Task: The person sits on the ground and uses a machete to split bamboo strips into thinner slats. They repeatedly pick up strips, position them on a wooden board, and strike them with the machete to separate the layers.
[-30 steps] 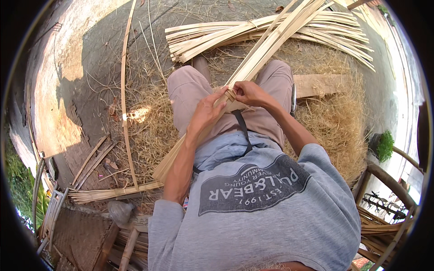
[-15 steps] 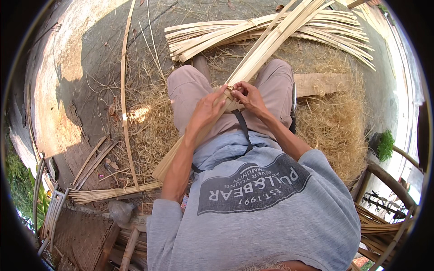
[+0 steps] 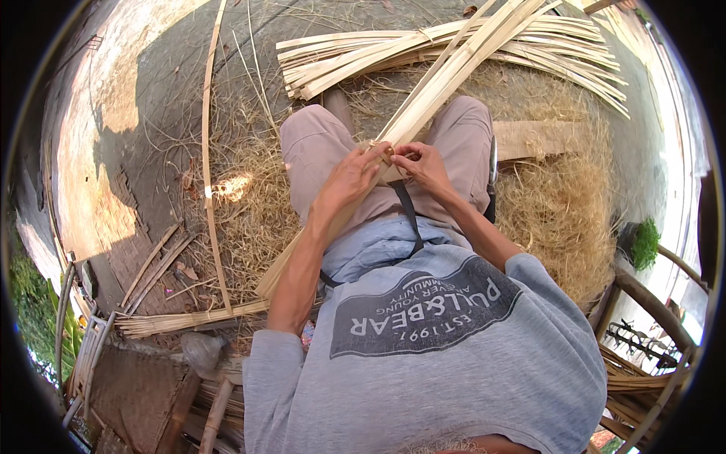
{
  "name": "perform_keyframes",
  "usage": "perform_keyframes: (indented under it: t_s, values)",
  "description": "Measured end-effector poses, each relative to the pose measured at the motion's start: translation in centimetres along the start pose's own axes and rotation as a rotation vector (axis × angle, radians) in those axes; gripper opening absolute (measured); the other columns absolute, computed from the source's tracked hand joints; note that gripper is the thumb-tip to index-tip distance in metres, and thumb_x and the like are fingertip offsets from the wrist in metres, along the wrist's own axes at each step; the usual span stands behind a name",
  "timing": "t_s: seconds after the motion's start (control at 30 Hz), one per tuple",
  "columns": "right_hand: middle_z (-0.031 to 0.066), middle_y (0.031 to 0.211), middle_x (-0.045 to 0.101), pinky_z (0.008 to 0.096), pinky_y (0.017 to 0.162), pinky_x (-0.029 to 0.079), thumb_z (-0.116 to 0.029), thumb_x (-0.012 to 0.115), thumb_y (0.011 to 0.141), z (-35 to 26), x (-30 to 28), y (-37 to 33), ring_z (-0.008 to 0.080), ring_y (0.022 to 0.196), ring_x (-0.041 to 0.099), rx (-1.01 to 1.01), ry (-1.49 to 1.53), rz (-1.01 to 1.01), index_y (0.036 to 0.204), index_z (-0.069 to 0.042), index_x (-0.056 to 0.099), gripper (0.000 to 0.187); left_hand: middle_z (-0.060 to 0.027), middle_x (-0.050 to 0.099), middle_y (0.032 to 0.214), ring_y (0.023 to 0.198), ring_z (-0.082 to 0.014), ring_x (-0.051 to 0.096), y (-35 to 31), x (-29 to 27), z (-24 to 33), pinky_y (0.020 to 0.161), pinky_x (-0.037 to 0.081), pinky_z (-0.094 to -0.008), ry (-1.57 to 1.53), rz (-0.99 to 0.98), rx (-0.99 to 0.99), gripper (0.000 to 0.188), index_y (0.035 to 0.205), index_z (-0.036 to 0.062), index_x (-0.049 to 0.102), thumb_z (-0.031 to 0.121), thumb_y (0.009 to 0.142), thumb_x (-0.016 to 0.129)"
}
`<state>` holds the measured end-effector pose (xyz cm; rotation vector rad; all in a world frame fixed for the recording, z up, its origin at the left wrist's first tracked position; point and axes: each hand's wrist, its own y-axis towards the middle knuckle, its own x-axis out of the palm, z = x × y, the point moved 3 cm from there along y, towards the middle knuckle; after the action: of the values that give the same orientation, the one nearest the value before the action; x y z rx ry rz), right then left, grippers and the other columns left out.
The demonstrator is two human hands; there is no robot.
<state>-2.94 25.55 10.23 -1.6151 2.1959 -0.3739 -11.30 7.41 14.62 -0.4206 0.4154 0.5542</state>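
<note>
A long bundle of pale bamboo strips [image 3: 435, 87] lies slantwise across my lap, from the far right down under my left forearm. My left hand [image 3: 349, 178] is closed over the bundle between my knees, its fingertips at a thin brownish binding strip [image 3: 389, 151]. From the right, my right hand [image 3: 425, 168] pinches at this binding with thumb and fingers. The two hands' fingertips nearly meet there. How the binding runs beneath the bundle is hidden. A black strap [image 3: 406, 208] hangs just below the hands.
Another tied bundle of strips [image 3: 348, 64] lies on the ground ahead. Curly shavings [image 3: 556, 227] cover the floor on both sides, with a board [image 3: 538, 140] at right. One long strip [image 3: 207, 144] stretches along the left. Bamboo furniture [image 3: 654, 310] stands at the lower right.
My left fingertips have slid slightly forward over the binding, and my right fingers have shifted a little at it. The bundle stays in place.
</note>
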Motion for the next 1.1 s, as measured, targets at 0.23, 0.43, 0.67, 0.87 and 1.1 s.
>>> perform_keyframes:
  t_s: [0.23,0.43,0.67,0.87,1.1]
  values:
    - [0.0058,0.085,0.070,0.0298,0.070,0.052,-0.021,0.077,0.092,-1.0,-0.5,1.3,0.0142,0.075,0.064,-0.206,-0.264,0.045,0.096,-0.001,0.073,0.021,-0.0178,0.060,0.127,0.118,-0.0364,0.060,-0.1,0.5,-0.4,0.103,0.048,-0.0425,-0.022,0.045,0.053,0.046,0.146,0.0194,0.055,0.012,0.101,0.056]
    - [0.0121,0.099,0.065,0.0423,0.071,0.053,-0.021,0.071,0.091,-2.9,1.4,-0.9,0.0303,0.080,0.066,-0.339,-0.664,0.115,0.102,-0.005,0.070,0.020,-0.0180,0.059,0.131,0.121,-0.0365,0.059,-0.2,0.4,0.0,0.103,0.048,-0.0422,-0.092,0.059,0.040,0.041,0.140,0.0160,0.059,0.012,0.100,0.057]
    - [0.0072,0.112,0.059,0.0423,0.083,0.048,-0.020,0.073,0.087,-3.0,2.4,-4.7,0.0259,0.097,0.062,-0.599,-0.906,0.173,0.118,-0.013,0.070,0.033,-0.0169,0.060,0.129,0.118,-0.0379,0.061,0.7,1.0,-2.2,0.102,0.050,-0.0421,-0.066,0.138,0.144,0.044,0.135,0.0171,0.062,0.016,0.091,0.065]
    - [0.0104,0.110,0.063,0.0383,0.075,0.049,-0.017,0.075,0.086,-1.8,1.4,-6.8,0.0248,0.086,0.063,-0.232,-0.468,0.191,0.114,-0.012,0.073,0.028,-0.0167,0.063,0.127,0.118,-0.0362,0.061,0.4,0.7,-1.4,0.104,0.049,-0.0422,-0.070,0.104,0.152,0.048,0.137,0.0157,0.060,0.013,0.090,0.065]
    - [0.0128,0.100,0.066,0.0403,0.077,0.054,-0.010,0.068,0.092,-3.8,1.3,-4.5,0.0303,0.088,0.068,-0.513,-0.517,0.264,0.111,-0.008,0.072,0.019,-0.0174,0.064,0.120,0.114,-0.0360,0.062,-0.1,0.5,-0.7,0.101,0.049,-0.0440,0.024,0.086,0.091,0.048,0.140,0.0173,0.058,0.014,0.092,0.064]
